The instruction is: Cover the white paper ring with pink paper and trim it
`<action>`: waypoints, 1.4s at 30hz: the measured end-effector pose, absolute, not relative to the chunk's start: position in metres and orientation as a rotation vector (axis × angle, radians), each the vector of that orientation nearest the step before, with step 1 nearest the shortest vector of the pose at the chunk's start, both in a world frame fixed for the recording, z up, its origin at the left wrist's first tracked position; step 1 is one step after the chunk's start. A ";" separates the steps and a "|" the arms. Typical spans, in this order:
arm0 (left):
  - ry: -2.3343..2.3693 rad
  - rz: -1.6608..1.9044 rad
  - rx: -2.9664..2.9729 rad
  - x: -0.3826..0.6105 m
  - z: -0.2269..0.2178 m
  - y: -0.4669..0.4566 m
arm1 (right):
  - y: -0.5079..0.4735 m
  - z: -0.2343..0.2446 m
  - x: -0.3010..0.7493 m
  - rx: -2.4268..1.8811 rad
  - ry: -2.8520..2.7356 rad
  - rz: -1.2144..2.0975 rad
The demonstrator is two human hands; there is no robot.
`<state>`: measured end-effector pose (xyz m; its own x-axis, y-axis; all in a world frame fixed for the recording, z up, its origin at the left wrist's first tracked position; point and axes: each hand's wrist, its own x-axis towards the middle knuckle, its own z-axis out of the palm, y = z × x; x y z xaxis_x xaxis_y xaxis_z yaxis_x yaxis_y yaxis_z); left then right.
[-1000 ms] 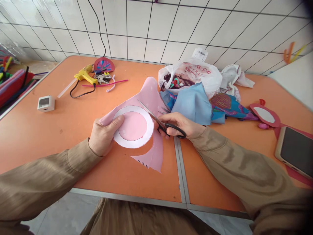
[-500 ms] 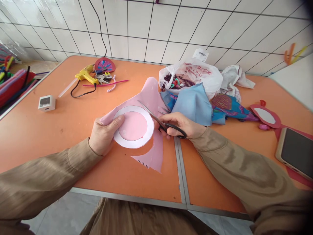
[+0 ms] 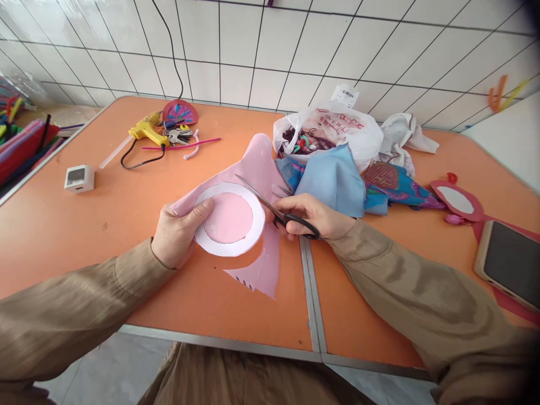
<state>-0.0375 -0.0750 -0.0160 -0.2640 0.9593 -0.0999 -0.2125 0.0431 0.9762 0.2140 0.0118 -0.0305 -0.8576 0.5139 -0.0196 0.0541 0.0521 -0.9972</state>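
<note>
My left hand [image 3: 179, 230] pinches a white ring [image 3: 253, 228] against a pink sheet [image 3: 259, 160], thumb on top at the ring's left side. The sheet shows through the ring's round middle. My right hand [image 3: 310, 214] grips black-handled scissors [image 3: 264, 201], their blades parted around the sheet by the ring's upper right edge. Below and right of the ring the sheet is cut along the curve, and a trimmed strip [image 3: 257, 275] hangs down toward the table. Whether the lower blade touches the sheet is partly hidden.
On the orange table [image 3: 177, 298] lie a yellow glue gun [image 3: 147, 129], keys [image 3: 180, 135] and a small white box [image 3: 79, 178] at left. A plastic bag [image 3: 354, 126], blue fabric [image 3: 333, 177] and patterned cloth [image 3: 400, 183] lie behind my right hand. A phone [image 3: 512, 264] rests far right.
Hardly anything differs. The view has shifted very slightly; both hands keep their hold, and the scissor blades stay parted at about the same spot on the pink sheet.
</note>
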 end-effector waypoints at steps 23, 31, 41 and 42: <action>1.288 1.420 0.860 -0.038 -0.017 -0.074 | 0.011 -0.019 0.214 -0.726 -2.031 1.864; 1.296 1.386 0.861 -0.038 -0.010 -0.074 | 0.006 -0.004 0.217 -0.888 -2.057 1.834; 1.311 1.368 0.866 -0.039 -0.010 -0.074 | 0.013 -0.011 0.220 -0.823 -2.132 1.811; 1.313 1.364 0.872 -0.039 -0.010 -0.074 | 0.014 -0.012 0.220 -0.778 -2.142 1.808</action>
